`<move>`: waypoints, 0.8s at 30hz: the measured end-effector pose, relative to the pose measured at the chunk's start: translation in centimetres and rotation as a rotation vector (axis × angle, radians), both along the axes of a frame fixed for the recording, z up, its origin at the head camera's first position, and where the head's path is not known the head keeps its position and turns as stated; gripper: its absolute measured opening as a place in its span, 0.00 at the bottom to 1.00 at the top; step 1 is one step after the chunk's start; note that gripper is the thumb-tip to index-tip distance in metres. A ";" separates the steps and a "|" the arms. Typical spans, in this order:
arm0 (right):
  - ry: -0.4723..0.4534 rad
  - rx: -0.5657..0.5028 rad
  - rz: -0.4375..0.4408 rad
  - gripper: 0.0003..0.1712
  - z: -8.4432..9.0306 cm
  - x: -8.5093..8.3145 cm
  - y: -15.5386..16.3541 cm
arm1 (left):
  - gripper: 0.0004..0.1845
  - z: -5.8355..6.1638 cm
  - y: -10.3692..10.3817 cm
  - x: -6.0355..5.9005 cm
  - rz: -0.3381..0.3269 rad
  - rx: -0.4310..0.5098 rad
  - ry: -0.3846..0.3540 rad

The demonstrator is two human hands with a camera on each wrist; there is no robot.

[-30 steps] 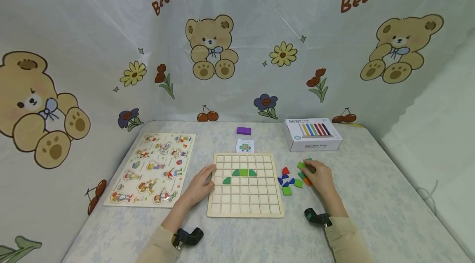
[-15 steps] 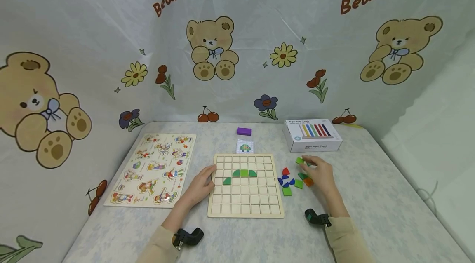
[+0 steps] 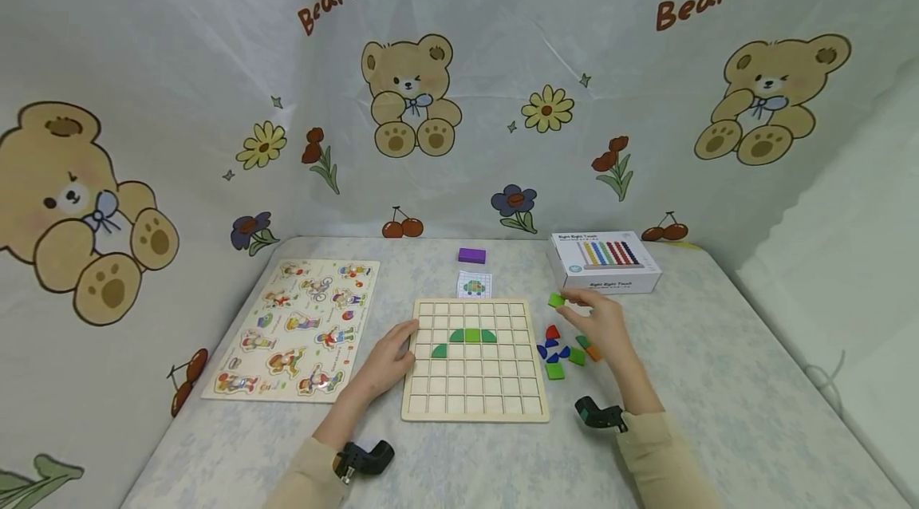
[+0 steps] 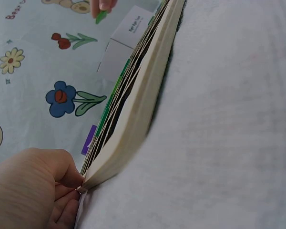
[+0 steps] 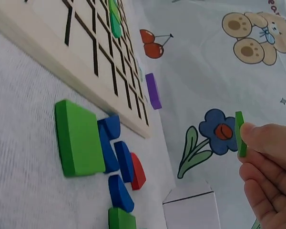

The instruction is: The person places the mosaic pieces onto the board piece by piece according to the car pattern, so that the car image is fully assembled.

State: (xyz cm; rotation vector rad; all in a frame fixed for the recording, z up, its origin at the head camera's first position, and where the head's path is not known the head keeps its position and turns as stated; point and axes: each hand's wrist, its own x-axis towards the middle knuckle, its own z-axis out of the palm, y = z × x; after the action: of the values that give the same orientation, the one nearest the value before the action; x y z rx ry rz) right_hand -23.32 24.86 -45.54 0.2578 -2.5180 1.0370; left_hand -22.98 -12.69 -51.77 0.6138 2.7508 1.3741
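Note:
A wooden grid board point(image 3: 475, 407) lies in the middle of the table, with a light green square and several dark green rounded pieces set in its upper cells. My left hand point(image 3: 388, 357) grips the board's left edge; in the left wrist view its thumb and fingers point(image 4: 66, 167) close on the rim. Between thumb and fingertips, my right hand point(image 3: 601, 329) pinches a light green square tile point(image 5: 240, 133), raised above the table to the right of the board's upper corner. Near it lie green square tiles point(image 3: 555, 371), small blue pieces point(image 3: 553, 343), a red piece point(image 3: 552, 331) and an orange piece point(image 3: 593, 353).
A small pattern card point(image 3: 475, 284) lies behind the board, with a purple block point(image 3: 471, 255) beyond it. At the back right stands a white box point(image 3: 606, 263). A picture puzzle board point(image 3: 290, 329) lies on the left. A printed cloth point(image 3: 474, 54) hangs behind the table.
My right hand has lifted the light green square tile from the pile and carried it left and away from me, towards the board. The left hand stays on the board's edge.

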 end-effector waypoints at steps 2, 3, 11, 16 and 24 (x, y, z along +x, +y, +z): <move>0.029 0.001 0.030 0.19 0.3 -0.1 -0.6 | 0.31 0.0 0.0 0.0 0.002 0.003 -0.002; 0.031 0.008 0.039 0.19 0.4 -0.1 -0.9 | 0.31 0.0 0.0 0.0 0.004 0.002 -0.002; 0.011 0.001 0.126 0.19 1.2 -0.4 -4.0 | 0.31 0.1 0.0 0.1 0.009 0.000 -0.014; 0.040 0.024 0.189 0.18 1.0 -0.6 -6.0 | 0.31 0.1 0.0 0.1 0.008 0.001 -0.012; -0.008 0.000 0.279 0.17 0.7 -0.4 -9.0 | 0.31 0.0 -0.1 0.0 -0.001 -0.002 -0.007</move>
State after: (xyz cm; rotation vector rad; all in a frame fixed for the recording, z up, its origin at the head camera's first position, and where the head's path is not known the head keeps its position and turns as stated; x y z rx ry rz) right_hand -23.76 15.85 -44.88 0.6209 -2.5383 1.1419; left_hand -22.96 -12.75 -51.80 0.6098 2.7458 1.3706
